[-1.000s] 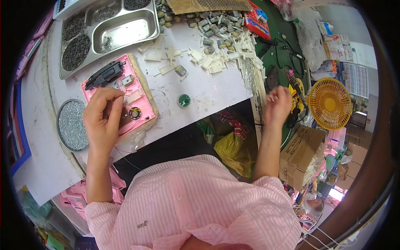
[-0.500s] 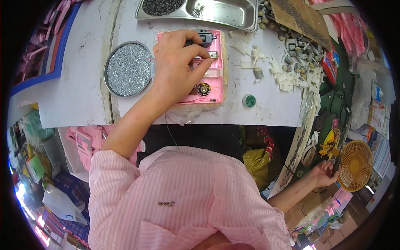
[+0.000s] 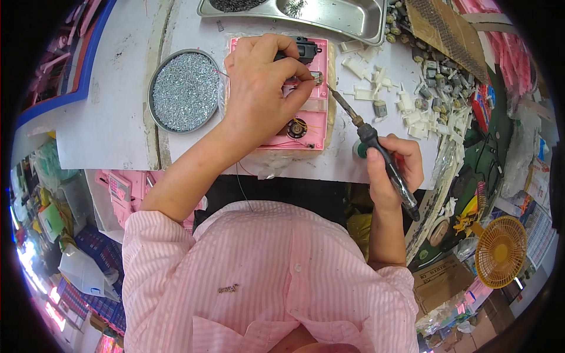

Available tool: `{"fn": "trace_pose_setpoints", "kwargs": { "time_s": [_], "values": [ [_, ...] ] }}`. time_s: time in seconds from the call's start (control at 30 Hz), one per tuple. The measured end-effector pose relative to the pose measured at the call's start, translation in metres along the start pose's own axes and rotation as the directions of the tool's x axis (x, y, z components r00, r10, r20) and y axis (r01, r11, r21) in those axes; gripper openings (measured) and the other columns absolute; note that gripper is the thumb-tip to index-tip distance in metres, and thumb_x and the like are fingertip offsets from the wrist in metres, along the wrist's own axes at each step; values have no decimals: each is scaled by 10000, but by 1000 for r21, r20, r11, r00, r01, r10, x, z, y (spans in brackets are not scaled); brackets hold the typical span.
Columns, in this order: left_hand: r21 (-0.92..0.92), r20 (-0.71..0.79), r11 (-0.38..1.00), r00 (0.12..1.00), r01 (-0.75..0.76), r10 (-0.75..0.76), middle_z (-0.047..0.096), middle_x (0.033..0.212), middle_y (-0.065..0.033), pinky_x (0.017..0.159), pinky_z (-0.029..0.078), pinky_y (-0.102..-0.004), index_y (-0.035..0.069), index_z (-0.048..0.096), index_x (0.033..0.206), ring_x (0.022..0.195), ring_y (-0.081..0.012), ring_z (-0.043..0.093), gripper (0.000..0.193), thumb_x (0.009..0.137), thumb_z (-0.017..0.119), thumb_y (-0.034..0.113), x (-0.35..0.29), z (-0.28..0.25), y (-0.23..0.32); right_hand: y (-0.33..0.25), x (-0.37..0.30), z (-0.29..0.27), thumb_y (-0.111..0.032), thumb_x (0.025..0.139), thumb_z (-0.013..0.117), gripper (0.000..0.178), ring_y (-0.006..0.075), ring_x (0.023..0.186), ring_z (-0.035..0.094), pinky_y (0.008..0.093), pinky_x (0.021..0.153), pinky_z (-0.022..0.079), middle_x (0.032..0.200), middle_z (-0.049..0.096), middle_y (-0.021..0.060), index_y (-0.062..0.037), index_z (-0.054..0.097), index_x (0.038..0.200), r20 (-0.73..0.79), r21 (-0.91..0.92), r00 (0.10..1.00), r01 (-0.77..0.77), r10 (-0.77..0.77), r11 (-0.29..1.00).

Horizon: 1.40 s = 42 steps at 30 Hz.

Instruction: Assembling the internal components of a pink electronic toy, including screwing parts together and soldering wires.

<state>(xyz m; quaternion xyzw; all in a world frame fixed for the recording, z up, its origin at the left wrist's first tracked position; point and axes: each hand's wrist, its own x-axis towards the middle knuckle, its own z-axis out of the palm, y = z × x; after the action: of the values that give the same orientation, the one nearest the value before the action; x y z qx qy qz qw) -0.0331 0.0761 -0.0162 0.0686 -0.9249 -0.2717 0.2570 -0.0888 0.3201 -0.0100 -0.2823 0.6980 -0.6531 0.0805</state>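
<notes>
My right hand [image 3: 397, 170] is wrapped round a black-handled soldering iron [image 3: 371, 137]. The iron's tip points up and left, at the right edge of a pink plastic casing [image 3: 319, 132]. Over that casing lies my left hand [image 3: 262, 85], its thumb and forefinger pinched together beside a small silver metal part [image 3: 318, 77]. What the pinch holds is too small to make out. Inside the casing are a black plastic module [image 3: 307, 50], partly under my left fingers, and a round speaker [image 3: 297, 128] with thin wires.
Left of the casing stands a round dish of small metal pieces [image 3: 184, 93]. A steel tray [image 3: 329, 26] lies beyond it. Small motors and white plastic parts [image 3: 412, 112] are heaped at right, and a green-topped container [image 3: 359, 149] sits behind the iron. A yellow fan [image 3: 500, 252] is lower right.
My right hand has come from beside the yellow fan at far right to the table's front edge, now with the soldering iron in it. My left hand stays over the casing.
</notes>
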Motion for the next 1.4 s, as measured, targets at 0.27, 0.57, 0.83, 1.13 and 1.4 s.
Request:
{"fn": "trace_pose_setpoints", "kwargs": {
  "time_s": [0.27,0.57,0.83,1.13,1.4],
  "values": [
    [13,-17,1000,1000,-7,7,601,1018,-21,860,372,-412,124,738,824,994,-268,509,130,729,803,186,-1,3,-1,6,2,4,-15,833,773,237,48,624,442,209,553,334,740,594,18,19,618,1008,-2,-41,1000,11,-11,999],
    [26,-17,1000,1000,-9,10,596,1018,-18,851,364,-410,123,733,824,982,-266,506,134,733,801,194,-1,3,-1,9,3,8,-44,823,788,249,52,595,450,210,530,328,714,590,14,13,625,1001,7,-68,1000,8,-8,998],
    [44,-19,999,1000,-17,17,593,1018,-19,849,360,-412,126,728,816,979,-264,508,133,725,798,194,-1,2,0,14,6,1,-55,777,806,271,83,500,412,230,457,282,635,555,23,-1,631,977,40,-164,972,233,-229,959],
    [75,-34,997,999,-13,15,586,1009,-19,839,362,-414,135,717,819,966,-264,509,119,733,777,191,0,4,2,13,10,-1,-76,791,802,252,77,505,406,230,462,277,633,544,9,-2,638,967,31,-181,976,219,-217,959],
    [83,-34,996,999,12,-9,565,975,-22,824,358,-419,140,696,801,935,-264,501,100,733,761,174,4,6,7,15,15,3,-71,782,807,254,77,503,415,229,462,284,625,538,11,7,641,957,38,-192,977,215,-212,958]
  ]
}}
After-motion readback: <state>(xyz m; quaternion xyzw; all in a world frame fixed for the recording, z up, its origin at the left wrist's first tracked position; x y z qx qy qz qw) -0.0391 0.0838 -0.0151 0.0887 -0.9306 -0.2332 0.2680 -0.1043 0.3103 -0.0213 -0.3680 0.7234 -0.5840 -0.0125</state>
